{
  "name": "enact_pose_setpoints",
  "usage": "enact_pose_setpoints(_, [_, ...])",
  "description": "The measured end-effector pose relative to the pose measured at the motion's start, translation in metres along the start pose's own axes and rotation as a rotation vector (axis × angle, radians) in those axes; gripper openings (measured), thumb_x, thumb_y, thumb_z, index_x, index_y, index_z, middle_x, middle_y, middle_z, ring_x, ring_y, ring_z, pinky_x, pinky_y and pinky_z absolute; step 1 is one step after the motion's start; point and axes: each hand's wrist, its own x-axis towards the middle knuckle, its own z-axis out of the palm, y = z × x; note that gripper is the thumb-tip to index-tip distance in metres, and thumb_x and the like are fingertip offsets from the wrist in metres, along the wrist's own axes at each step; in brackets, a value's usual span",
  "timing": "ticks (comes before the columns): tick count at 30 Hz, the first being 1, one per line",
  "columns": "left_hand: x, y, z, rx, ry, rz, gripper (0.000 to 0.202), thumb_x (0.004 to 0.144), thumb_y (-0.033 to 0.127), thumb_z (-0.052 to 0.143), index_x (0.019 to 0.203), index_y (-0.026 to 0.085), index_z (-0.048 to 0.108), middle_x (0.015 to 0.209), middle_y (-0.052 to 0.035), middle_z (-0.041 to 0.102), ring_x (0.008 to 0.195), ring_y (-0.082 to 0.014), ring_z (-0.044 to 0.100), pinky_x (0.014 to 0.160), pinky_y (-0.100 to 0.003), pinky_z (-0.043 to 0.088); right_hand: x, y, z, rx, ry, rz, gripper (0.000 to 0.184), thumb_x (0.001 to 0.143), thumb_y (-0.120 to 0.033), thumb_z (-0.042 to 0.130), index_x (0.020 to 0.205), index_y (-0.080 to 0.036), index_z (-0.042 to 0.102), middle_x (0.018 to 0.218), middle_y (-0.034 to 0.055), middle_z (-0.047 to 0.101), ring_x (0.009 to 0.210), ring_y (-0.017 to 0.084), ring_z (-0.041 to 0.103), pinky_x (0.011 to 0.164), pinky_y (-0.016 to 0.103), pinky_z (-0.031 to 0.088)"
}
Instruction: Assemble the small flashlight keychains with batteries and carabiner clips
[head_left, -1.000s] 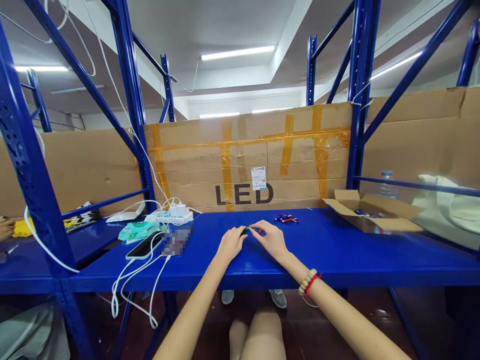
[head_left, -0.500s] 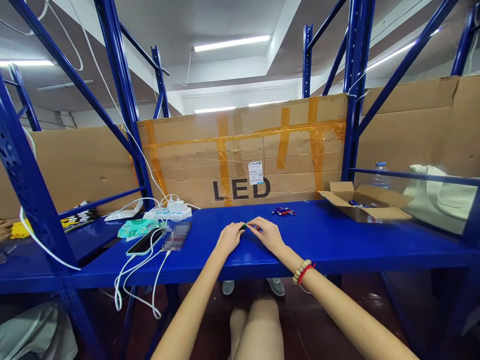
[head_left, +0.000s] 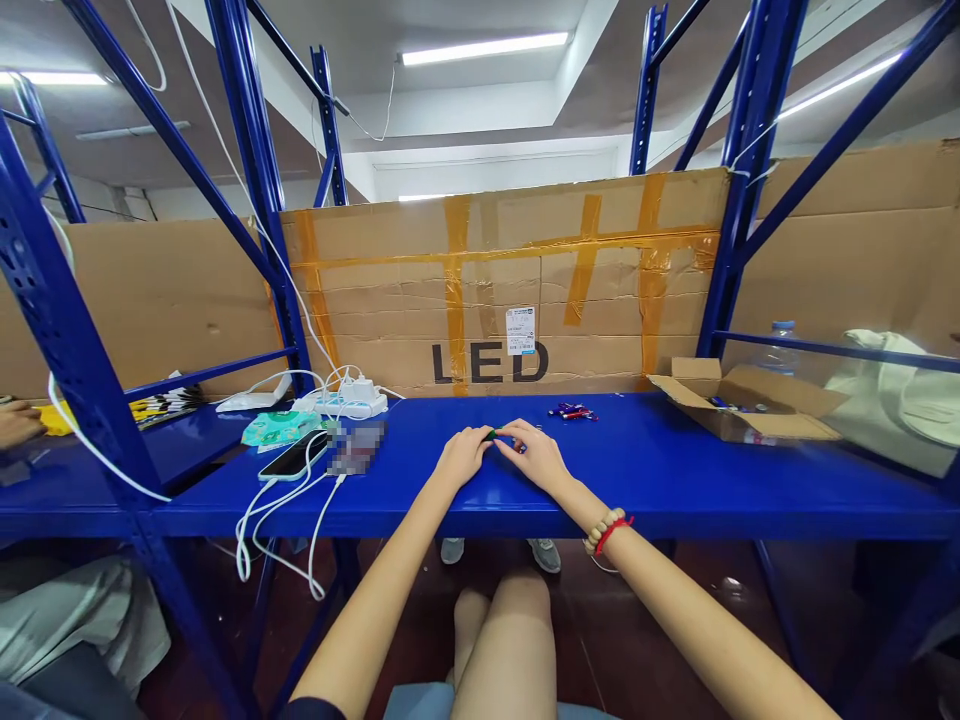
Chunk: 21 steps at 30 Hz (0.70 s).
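Note:
My left hand [head_left: 463, 456] and my right hand [head_left: 538, 456] meet above the blue shelf top [head_left: 607, 470]. Between their fingertips is a small green object [head_left: 490, 435], mostly covered, whose kind I cannot make out. Both hands are closed in a pinch around it. Under my right fingers a bit of something small and dark red-blue [head_left: 519, 447] shows. Beyond my right hand lies a little pile of small red and dark blue pieces [head_left: 573, 411], too small to name.
An open cardboard box [head_left: 739, 425] with small items stands on the right. To the left are a phone [head_left: 292, 457], a teal packet [head_left: 279, 428], a white power strip [head_left: 349, 398] and looping white cables. A cardboard wall [head_left: 360, 330] closes the back. Another person's hand [head_left: 19, 424] shows far left.
The camera has tilted down slightly, so the background sits higher in the picture. My hands stay together at the small green object, with their fingertips a little closer.

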Motion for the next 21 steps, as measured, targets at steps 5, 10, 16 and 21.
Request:
enact_pose_setpoints(5, [0.0007, 0.001, -0.0015, 0.008, -0.033, 0.015, 0.025, 0.089, 0.02, 0.04, 0.11, 0.02, 0.055, 0.106, -0.0042, 0.064, 0.096, -0.0187, 0.057, 0.084, -0.031, 0.045, 0.0003, 0.0065, 0.0041, 0.043, 0.033, 0.001, 0.015, 0.081, -0.028, 0.055, 0.088, -0.02, 0.065, 0.094, 0.0012, 0.062, 0.056, 0.007, 0.052, 0.055, 0.019, 0.04])
enact_pose_setpoints(10, [0.0011, 0.0008, -0.0005, -0.014, -0.017, 0.017, 0.022, 0.09, 0.019, 0.039, 0.106, 0.02, 0.054, 0.102, -0.0042, 0.063, 0.094, -0.0183, 0.057, 0.082, -0.029, 0.045, 0.0009, 0.005, 0.0038, 0.082, 0.053, 0.0, 0.012, 0.079, -0.027, 0.057, 0.087, -0.02, 0.064, 0.091, 0.0004, 0.062, 0.055, 0.006, 0.052, 0.053, 0.019, 0.039])
enact_pose_setpoints(16, [0.0008, -0.0014, 0.0, -0.068, 0.029, -0.045, 0.02, 0.09, 0.017, 0.038, 0.102, 0.02, 0.053, 0.091, -0.0037, 0.062, 0.088, -0.0167, 0.057, 0.076, -0.026, 0.045, 0.0019, 0.0003, 0.0014, 0.085, 0.117, -0.015, 0.008, 0.078, -0.025, 0.057, 0.079, -0.02, 0.064, 0.085, -0.0013, 0.062, 0.052, 0.005, 0.049, 0.054, 0.019, 0.038])
enact_pose_setpoints(21, [0.0015, -0.0019, -0.0007, 0.008, 0.042, -0.029, 0.027, 0.089, 0.013, 0.037, 0.106, 0.022, 0.056, 0.096, -0.0036, 0.062, 0.09, -0.017, 0.054, 0.079, -0.028, 0.042, 0.0009, 0.0009, 0.0016, 0.044, 0.113, 0.042, 0.009, 0.078, -0.027, 0.057, 0.081, -0.022, 0.064, 0.085, -0.0027, 0.063, 0.054, 0.006, 0.051, 0.053, 0.019, 0.036])
